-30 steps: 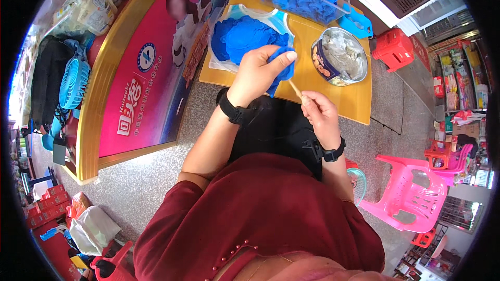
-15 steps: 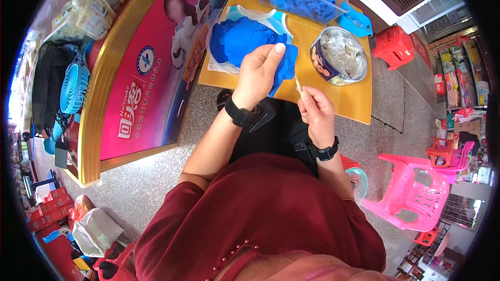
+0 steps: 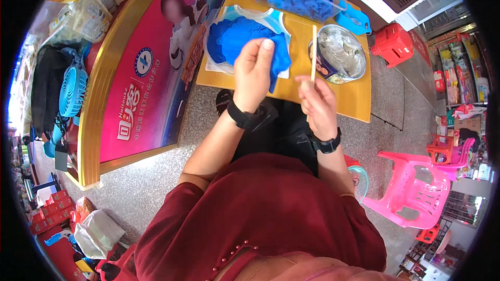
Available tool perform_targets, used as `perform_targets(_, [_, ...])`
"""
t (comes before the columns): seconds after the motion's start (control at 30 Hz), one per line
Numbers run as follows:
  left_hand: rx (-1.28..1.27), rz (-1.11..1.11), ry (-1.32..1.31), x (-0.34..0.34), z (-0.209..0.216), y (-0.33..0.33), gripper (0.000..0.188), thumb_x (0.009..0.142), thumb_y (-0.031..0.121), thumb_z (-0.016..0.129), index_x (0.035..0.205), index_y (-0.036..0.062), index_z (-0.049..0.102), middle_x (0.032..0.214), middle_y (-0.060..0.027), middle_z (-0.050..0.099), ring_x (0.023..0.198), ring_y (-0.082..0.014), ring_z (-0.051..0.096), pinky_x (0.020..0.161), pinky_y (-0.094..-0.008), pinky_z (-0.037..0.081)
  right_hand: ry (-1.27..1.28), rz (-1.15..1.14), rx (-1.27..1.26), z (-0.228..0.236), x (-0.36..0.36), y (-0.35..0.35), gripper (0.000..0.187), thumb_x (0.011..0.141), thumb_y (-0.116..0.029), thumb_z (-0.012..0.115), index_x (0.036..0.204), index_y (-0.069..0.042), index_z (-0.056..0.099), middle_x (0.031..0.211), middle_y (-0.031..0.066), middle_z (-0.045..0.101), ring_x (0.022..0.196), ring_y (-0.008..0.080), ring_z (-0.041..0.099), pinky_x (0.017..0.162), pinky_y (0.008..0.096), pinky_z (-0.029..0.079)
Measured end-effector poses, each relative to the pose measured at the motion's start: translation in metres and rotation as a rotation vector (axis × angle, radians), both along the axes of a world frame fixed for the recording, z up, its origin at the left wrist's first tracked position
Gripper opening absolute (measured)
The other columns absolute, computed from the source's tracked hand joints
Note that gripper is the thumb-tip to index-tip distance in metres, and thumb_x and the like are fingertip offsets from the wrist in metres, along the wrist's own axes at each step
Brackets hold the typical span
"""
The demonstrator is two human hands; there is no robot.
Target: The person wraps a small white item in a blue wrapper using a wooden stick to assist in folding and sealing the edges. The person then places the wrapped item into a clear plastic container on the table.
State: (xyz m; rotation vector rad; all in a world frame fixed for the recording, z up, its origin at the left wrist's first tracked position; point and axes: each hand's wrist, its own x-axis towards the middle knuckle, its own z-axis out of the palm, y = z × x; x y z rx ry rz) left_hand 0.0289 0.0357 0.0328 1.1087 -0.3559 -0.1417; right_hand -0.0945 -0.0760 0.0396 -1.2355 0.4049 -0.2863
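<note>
My left hand (image 3: 253,73) is closed, thumb against fingers, on a blue cloth piece (image 3: 281,58) that hangs at its right side. Just beyond it, a heap of blue cloth pieces (image 3: 224,39) lies on a white and light-blue cloth (image 3: 275,16) on the table. To the right, my right hand (image 3: 319,105) grips a thin pale stick (image 3: 314,54) between thumb and fingers. This stick points upward, away from me, and is apart from the blue piece. It passes in front of the left side of a round dark-blue tin (image 3: 325,67).
A clear plastic bin (image 3: 291,10) of blue pieces stands at the back of the yellow wooden table (image 3: 346,101). The tin holds crumpled greyish plastic. Beside the bin is a blue plastic basket (image 3: 359,27). A counter (image 3: 88,140) borders the left; a pink chair (image 3: 416,190) stands right.
The stick has swung upright and come away from the blue piece. My right hand has shifted slightly right and turned. My left hand has moved slightly left, still holding the blue piece.
</note>
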Motion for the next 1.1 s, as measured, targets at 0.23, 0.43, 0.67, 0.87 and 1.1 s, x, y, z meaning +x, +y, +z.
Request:
perform_targets(0.23, [0.215, 0.058, -0.142, -0.01, -0.001, -0.003, 0.025, 0.096, 0.024, 0.06, 0.093, -0.0006, 0.066, 0.074, -0.0039, 0.062, 0.069, -0.0069, 0.054, 0.063, -0.0247, 0.047, -0.103, -0.05, 0.021, 0.009, 0.024, 0.011, 0.015, 0.088, -0.015, 0.071, 0.087, -0.004, 0.06, 0.066, -0.006, 0.048, 0.049, -0.0005, 0.034, 0.043, 0.0182, 0.024])
perform_targets(0.43, [0.225, 0.035, -0.091, -0.002, 0.002, 0.002, 0.027, 0.096, 0.025, 0.061, 0.09, -0.0007, 0.067, 0.074, -0.0011, 0.063, 0.069, -0.0067, 0.054, 0.062, -0.0235, 0.045, -0.195, -0.038, 0.049, 0.006, 0.014, 0.009, 0.012, 0.089, -0.011, 0.068, 0.088, -0.004, 0.059, 0.065, -0.0052, 0.049, 0.048, 0.0, 0.034, 0.043, 0.0186, 0.023])
perform_targets(0.67, [0.124, -0.29, -0.028, 0.016, 0.006, 0.011, 0.029, 0.097, 0.027, 0.059, 0.111, 0.0013, 0.061, 0.082, 0.0015, 0.06, 0.069, -0.0041, 0.05, 0.058, -0.0207, 0.038, -0.139, -0.105, 0.039, 0.005, 0.01, -0.007, 0.012, 0.09, -0.013, 0.067, 0.088, -0.005, 0.059, 0.066, -0.0034, 0.05, 0.048, 0.0, 0.034, 0.042, 0.0182, 0.023])
perform_targets(0.87, [0.173, -0.543, 0.158, 0.012, -0.003, 0.005, 0.024, 0.096, 0.027, 0.062, 0.101, 0.0034, 0.063, 0.083, 0.0012, 0.063, 0.071, -0.0051, 0.054, 0.063, -0.0214, 0.043, -0.08, -0.085, -0.008, 0.003, 0.011, -0.006, 0.014, 0.092, -0.017, 0.066, 0.088, -0.005, 0.059, 0.068, -0.0026, 0.051, 0.049, -0.0001, 0.034, 0.043, 0.0177, 0.023])
perform_targets(1.1, [0.079, -0.376, 0.238, 0.008, -0.008, -0.003, 0.02, 0.098, 0.026, 0.057, 0.095, 0.0067, 0.063, 0.075, 0.0034, 0.061, 0.057, -0.0033, 0.049, 0.05, -0.0203, 0.037, -0.026, -0.027, -0.1, 0.003, 0.009, -0.009, 0.018, 0.095, -0.024, 0.061, 0.092, -0.006, 0.06, 0.07, -0.0022, 0.053, 0.053, -0.0005, 0.037, 0.044, 0.0175, 0.025])
